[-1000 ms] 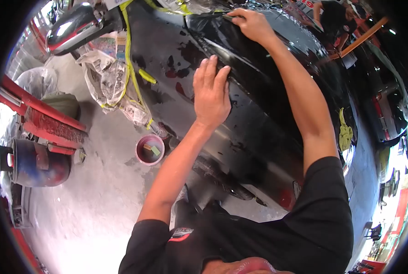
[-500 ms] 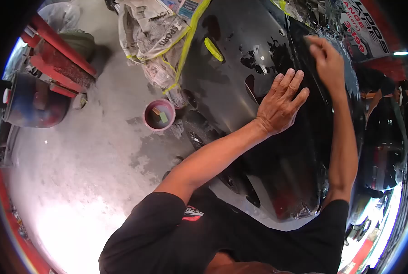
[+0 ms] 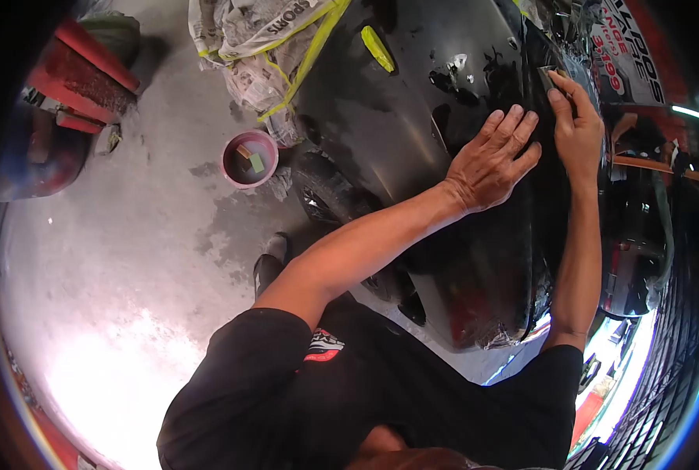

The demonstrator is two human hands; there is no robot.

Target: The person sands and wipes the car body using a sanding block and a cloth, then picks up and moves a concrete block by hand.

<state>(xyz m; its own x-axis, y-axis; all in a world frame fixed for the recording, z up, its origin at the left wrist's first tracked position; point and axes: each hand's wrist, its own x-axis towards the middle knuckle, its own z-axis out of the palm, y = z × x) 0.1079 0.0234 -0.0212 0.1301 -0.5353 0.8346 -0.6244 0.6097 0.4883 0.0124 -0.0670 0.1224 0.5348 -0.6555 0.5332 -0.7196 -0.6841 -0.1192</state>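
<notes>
My left hand point(image 3: 494, 160) lies flat on the dark, wet-looking car panel point(image 3: 396, 157), its fingers spread and holding nothing. Further right, my right hand point(image 3: 578, 129) pinches a small, thin, brownish-grey piece point(image 3: 549, 77) between thumb and fingers. That piece touches the panel near its far right edge, beside a dark seam. A bright yellow-green strip point(image 3: 377, 49) sits on the panel beyond my left hand. Shiny wet patches point(image 3: 453, 77) show near the left fingertips.
On the floor left of the panel stands a pink bowl point(image 3: 229, 163) with two small blocks. Newspaper edged with yellow tape point(image 3: 259, 47) hangs at the upper left. Red metal beams point(image 3: 91, 74) and a dark rounded tank point(image 3: 32, 157) are far left. A printed banner point(image 3: 627, 55) is upper right.
The view has swung and shifted. My left hand has moved right and nearer over the panel, still spread. My right hand has shifted along the far edge, and the piece it pinches now shows more clearly.
</notes>
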